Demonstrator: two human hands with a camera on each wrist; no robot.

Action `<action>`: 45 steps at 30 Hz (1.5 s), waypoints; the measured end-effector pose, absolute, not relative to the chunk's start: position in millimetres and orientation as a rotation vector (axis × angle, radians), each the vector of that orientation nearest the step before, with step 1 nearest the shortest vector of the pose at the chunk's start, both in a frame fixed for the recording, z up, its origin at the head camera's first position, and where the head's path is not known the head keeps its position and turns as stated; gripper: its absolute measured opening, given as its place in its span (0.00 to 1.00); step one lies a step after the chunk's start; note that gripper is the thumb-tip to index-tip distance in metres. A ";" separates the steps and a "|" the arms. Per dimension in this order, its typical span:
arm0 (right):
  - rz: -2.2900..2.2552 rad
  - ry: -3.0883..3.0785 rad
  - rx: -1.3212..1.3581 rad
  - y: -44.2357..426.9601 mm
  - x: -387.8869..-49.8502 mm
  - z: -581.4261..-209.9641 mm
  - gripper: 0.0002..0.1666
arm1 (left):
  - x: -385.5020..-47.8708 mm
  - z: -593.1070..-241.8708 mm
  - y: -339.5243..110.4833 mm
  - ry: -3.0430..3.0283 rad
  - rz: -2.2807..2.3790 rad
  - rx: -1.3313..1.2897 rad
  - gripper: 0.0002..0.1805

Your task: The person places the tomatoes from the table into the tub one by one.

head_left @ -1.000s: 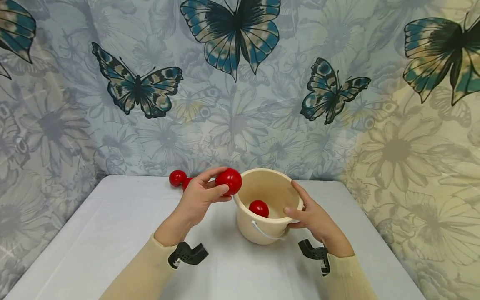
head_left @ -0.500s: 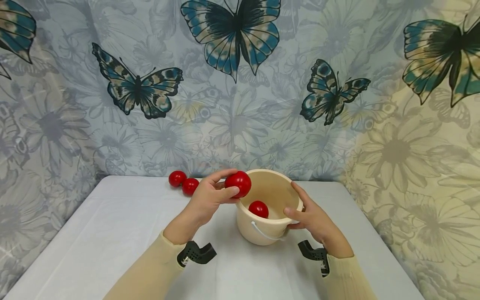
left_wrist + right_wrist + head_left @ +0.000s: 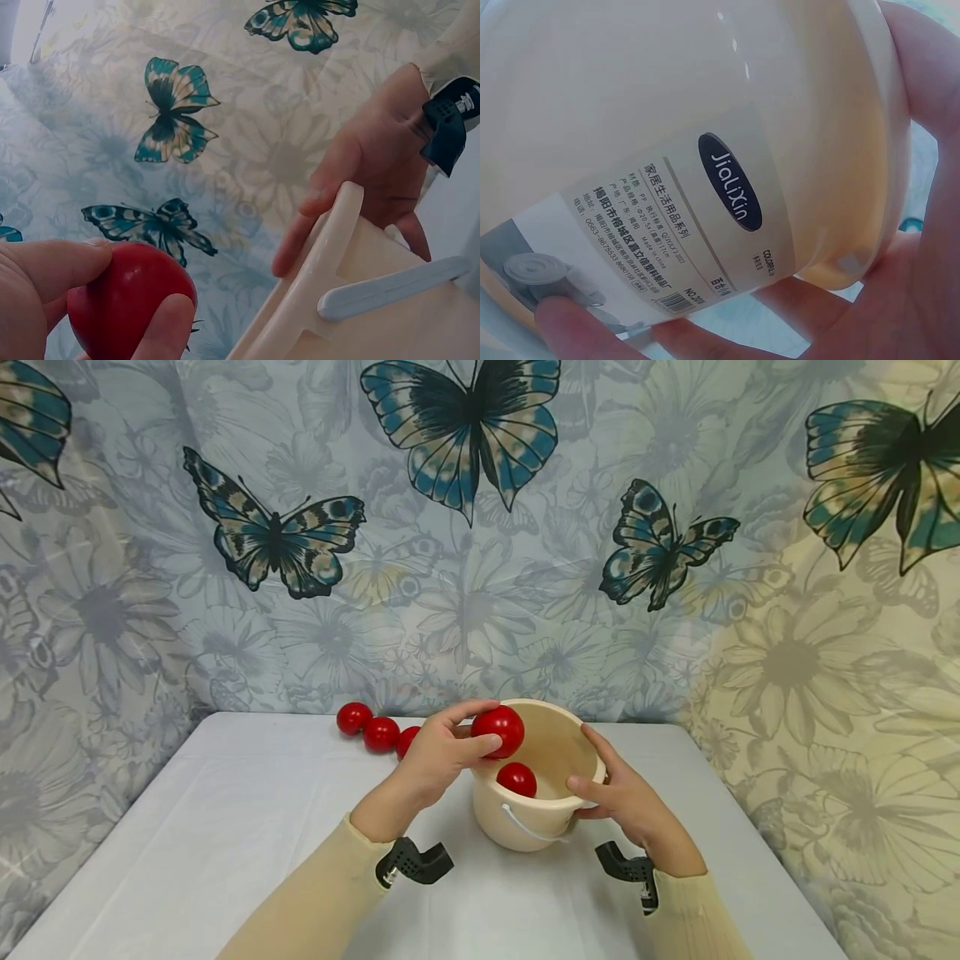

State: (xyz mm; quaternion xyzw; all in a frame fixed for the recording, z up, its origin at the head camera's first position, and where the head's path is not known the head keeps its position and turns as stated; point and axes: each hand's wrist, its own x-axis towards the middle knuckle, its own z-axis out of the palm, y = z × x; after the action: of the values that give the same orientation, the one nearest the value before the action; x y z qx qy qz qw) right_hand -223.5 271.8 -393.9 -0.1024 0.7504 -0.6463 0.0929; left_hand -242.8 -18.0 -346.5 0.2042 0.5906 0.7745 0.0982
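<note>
Red ball (image 3: 504,727) pinched in my left hand (image 3: 433,755), at left rim of bucket (image 3: 497,818); right hand (image 3: 630,797) grips its right side.

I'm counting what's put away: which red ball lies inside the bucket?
The red ball in the bucket, below the held ball; the left hand grips that one, and three others lie on the table.

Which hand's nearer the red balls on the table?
Left. In the head view, the left hand is just right of the red balls, partly hiding one; the right hand is farther right, across the bucket.
</note>
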 end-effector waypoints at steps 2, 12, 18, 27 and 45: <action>-1.919 2.228 -0.304 271.8 -223.9 -394.7 0.58 | -243.3 -346.0 -15.1 1.739 2.286 0.607 0.28; -1.920 2.224 -0.296 271.4 -222.8 -394.8 0.58 | -246.3 -347.1 -3.5 1.732 2.260 0.611 0.29; -1.913 2.226 -0.293 270.7 -221.1 -393.3 0.59 | -246.3 -345.3 3.3 1.747 2.232 0.602 0.29; -1.891 2.256 -0.281 270.3 -222.4 -394.2 0.58 | -246.2 -344.3 12.1 1.747 2.209 0.647 0.29; -1.885 2.265 -0.287 271.5 -224.7 -395.5 0.57 | -248.9 -351.9 11.0 1.628 2.237 0.652 0.29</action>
State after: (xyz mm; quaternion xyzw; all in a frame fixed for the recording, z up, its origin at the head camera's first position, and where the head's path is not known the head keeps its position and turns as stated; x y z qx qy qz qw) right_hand -224.7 271.5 -395.5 -0.0965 0.7619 -0.6341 0.0902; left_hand -248.9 11.0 -351.9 0.2269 0.5663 0.7782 0.1493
